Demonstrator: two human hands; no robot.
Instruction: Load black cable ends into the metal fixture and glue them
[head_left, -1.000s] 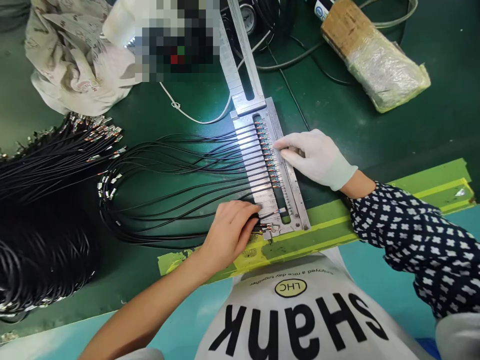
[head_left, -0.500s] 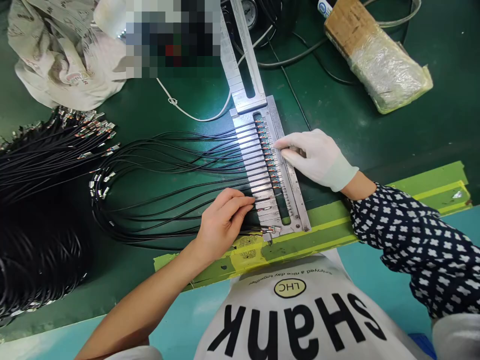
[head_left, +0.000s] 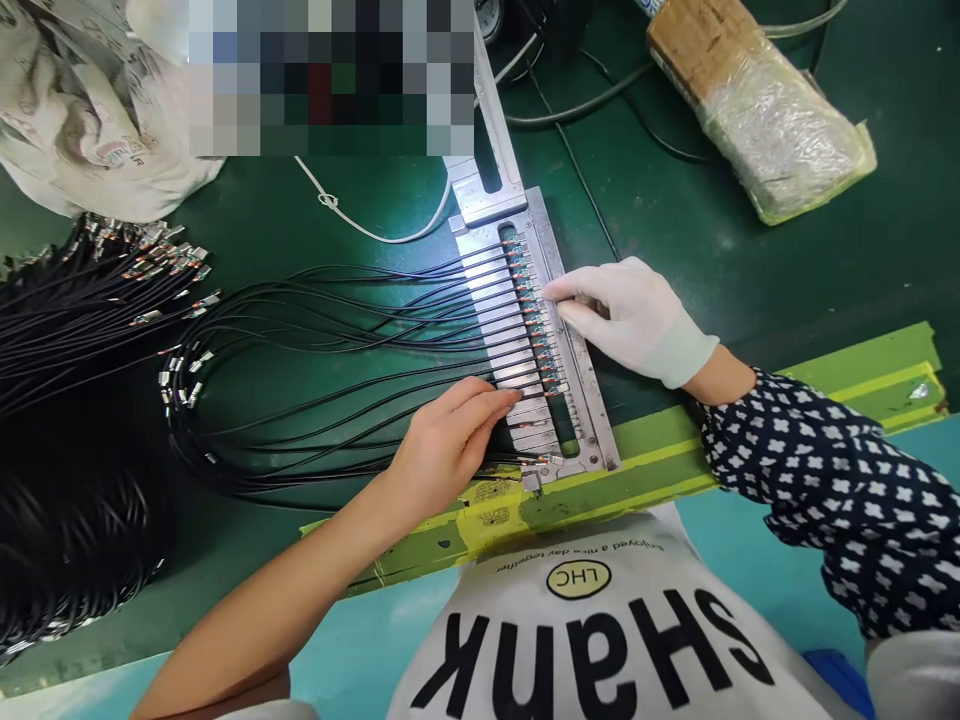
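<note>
A slotted metal jig (head_left: 529, 410) lies on the bench, with a row of thin black cables (head_left: 375, 372) laid across it. Small metal connectors (head_left: 535, 318) at the cable ends line up along its long slot. My bare left hand (head_left: 450, 435) is closed, thumb and fingertips pinching a black cable low in the row, at the jig's left part. That cable's connector (head_left: 556, 389) lies over the slot. My right hand (head_left: 634, 318), in a white glove, has thumb and index finger closed on the jig's raised right rail. Its other fingers curl underneath, partly hidden.
A large bundle of black cables (head_left: 67, 340) fills the left side. A white cloth bag (head_left: 97, 130) lies behind it. A plastic-wrapped block (head_left: 780, 110) sits at back right, near hoses and cords. Yellow-green tape (head_left: 660, 440) runs along the bench's front edge.
My left fingertips have moved slightly right across the jig with the cable, and its connector now shows over the slot. My right hand stays at the rail. The view has shifted slightly.
</note>
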